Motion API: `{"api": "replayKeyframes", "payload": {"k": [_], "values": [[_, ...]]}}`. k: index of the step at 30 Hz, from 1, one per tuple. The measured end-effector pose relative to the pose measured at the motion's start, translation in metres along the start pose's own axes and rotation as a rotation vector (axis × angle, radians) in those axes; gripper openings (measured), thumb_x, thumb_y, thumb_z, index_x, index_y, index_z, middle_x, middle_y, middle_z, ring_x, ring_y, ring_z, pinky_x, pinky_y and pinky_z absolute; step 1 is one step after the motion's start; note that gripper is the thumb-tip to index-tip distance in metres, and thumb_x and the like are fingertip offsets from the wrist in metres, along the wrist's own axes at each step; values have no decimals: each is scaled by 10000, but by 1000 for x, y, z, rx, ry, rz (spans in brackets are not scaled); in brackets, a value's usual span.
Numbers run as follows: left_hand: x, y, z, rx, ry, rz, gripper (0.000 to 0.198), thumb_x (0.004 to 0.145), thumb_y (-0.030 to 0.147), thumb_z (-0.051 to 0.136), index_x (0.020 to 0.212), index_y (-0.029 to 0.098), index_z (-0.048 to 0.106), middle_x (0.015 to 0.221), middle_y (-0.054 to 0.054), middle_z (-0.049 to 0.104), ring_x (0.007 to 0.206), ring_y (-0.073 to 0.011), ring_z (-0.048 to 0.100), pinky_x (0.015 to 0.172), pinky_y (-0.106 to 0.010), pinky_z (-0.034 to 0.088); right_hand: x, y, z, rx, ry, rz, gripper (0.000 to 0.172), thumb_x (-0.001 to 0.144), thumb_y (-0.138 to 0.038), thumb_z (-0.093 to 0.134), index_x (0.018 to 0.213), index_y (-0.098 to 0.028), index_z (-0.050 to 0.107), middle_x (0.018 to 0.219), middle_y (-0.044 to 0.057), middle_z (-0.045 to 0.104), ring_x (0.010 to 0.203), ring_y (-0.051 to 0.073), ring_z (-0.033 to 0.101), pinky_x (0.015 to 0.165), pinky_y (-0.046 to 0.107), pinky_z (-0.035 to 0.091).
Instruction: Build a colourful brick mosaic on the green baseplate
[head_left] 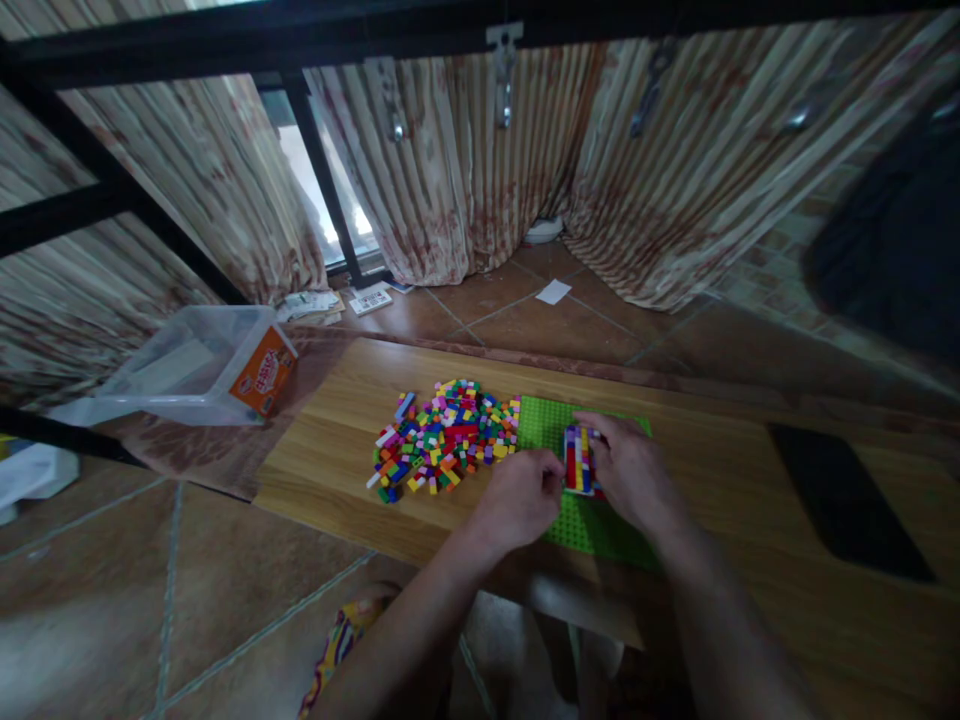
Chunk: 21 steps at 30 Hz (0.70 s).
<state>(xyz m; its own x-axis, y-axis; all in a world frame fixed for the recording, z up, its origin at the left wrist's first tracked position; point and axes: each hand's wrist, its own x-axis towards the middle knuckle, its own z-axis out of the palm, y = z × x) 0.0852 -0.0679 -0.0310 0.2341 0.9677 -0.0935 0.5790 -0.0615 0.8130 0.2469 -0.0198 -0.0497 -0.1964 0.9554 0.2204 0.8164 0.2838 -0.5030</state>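
A green baseplate [547, 425] lies on a low wooden table [352, 400]. On it stands a small block of stacked coloured bricks [577, 462] in red, yellow, blue and purple stripes. My right hand [634, 470] curls round the block's right side, fingers closed on it. My left hand [521, 500] is closed at the block's left edge, touching it. A heap of several loose coloured bricks [446, 435] lies just left of the baseplate.
A clear plastic tub [199, 365] with an orange label lies tipped at the table's left end. A dark flat mat [840, 500] lies on the right. Curtains [480, 160] hang behind, papers [371, 298] lie on the tiled floor, and black frame bars [90, 200] cross overhead.
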Motion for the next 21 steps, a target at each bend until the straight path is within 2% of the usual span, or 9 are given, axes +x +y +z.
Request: {"api": "replayKeyframes", "payload": {"k": [8,12,14,16,19,21], "values": [[-5,-5,-8,36,8,-15,266,793,106,452,831,164,709,767,-32,699,693,-147,622,631,-228,445,4,-10,8,32,-9,-41,404,837,-138,399,1142,-182,660,1058,116,701,1001,266,615,912,441,491],[-3,-11,-21,24,23,8,279,798,105,458,854,171,723,819,-30,721,738,-145,639,679,-222,464,5,-10,9,51,-32,-32,400,843,-155,399,1149,-177,656,1081,124,697,1015,271,615,922,450,487],[-1,-18,-35,35,80,1,269,802,107,467,850,167,725,818,-31,724,752,-144,643,703,-220,472,5,-8,7,67,-40,-16,395,842,-160,405,1147,-185,654,1088,120,697,1018,267,620,928,449,486],[1,-29,-52,66,186,-48,273,799,97,467,861,167,724,825,-32,729,775,-148,651,723,-223,479,5,-6,4,74,-44,9,394,838,-162,410,1149,-196,649,1086,109,699,1018,262,625,934,446,484],[2,-49,-80,207,383,-190,320,752,53,492,930,173,729,929,-49,737,880,-179,662,811,-258,481,3,-4,0,61,-60,57,390,836,-173,422,1158,-203,641,1076,103,705,1013,264,634,930,446,485],[2,-61,-93,308,424,-289,350,726,40,517,959,184,734,971,-62,734,934,-203,660,849,-278,476,2,-3,-3,63,-63,66,377,837,-184,429,1147,-202,644,1086,106,702,1025,267,634,939,448,479]]}}
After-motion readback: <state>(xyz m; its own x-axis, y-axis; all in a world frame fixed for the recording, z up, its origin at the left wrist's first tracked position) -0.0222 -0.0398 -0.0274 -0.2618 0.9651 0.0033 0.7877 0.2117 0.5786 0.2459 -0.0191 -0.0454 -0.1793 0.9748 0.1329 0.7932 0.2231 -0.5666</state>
